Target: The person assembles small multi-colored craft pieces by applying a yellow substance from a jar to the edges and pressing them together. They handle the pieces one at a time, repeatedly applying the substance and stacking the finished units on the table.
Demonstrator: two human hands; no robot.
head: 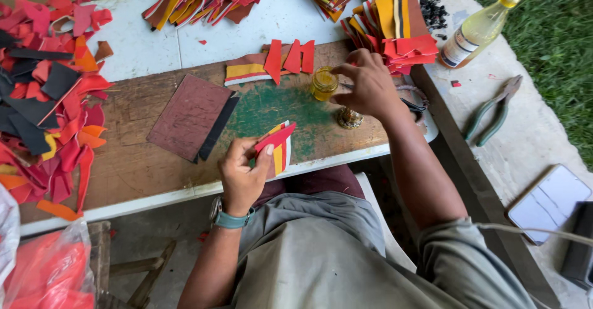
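Note:
My left hand [243, 168] grips a small stack of red, yellow and white cut pieces [278, 145] above the near edge of the worn wooden board [142, 154]. My right hand [369, 85] reaches to a small yellow glue jar [323, 83] on the board, fingers at its rim; something thin may be pinched in them, too small to tell. A brass lid [349, 118] lies just below that hand. A dark red sheet on a black one [193, 117] lies left of the jar. Striped red and yellow pieces [269, 62] lie behind the jar.
Red, orange and black scraps [49, 93] heap up at the left. Stacks of coloured pieces [395, 28] stand at the back. On the concrete ledge at right lie a bottle of yellow liquid [479, 28], green-handled pliers [494, 111] and a phone [550, 201]. A red plastic bag [49, 272] hangs lower left.

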